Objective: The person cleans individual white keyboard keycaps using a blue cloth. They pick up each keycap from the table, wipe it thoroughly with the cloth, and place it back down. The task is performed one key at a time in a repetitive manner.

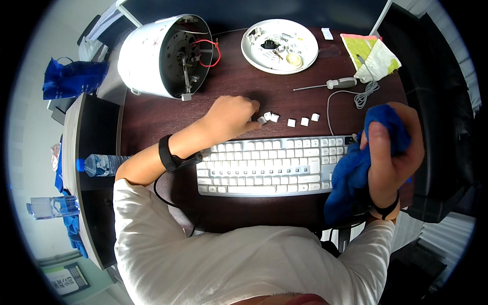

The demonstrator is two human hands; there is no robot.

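A white keyboard [259,190] lies in front of me. One of its middle rows has bare switches [262,171] where caps are off. Behind it, several loose white keycaps [291,122] lie scattered on the desk. My left hand [231,116] is at the left end of these, thumb and fingers curled together around what looks like a keycap, mostly hidden by the hand. At the keyboard's right end, my right hand [389,147] is closed around a blue cloth [351,173], which hangs down over the keyboard's edge. The fingers there are partly covered by the cloth.
A white metal pot-like housing [142,61] with a red wire lies on its side at the far left. A white plate of small parts [279,67], a screwdriver [340,83], a coiled grey cable [363,96] and a yellow-white cloth [378,61] sit further back. Water bottles [104,165] stand left.
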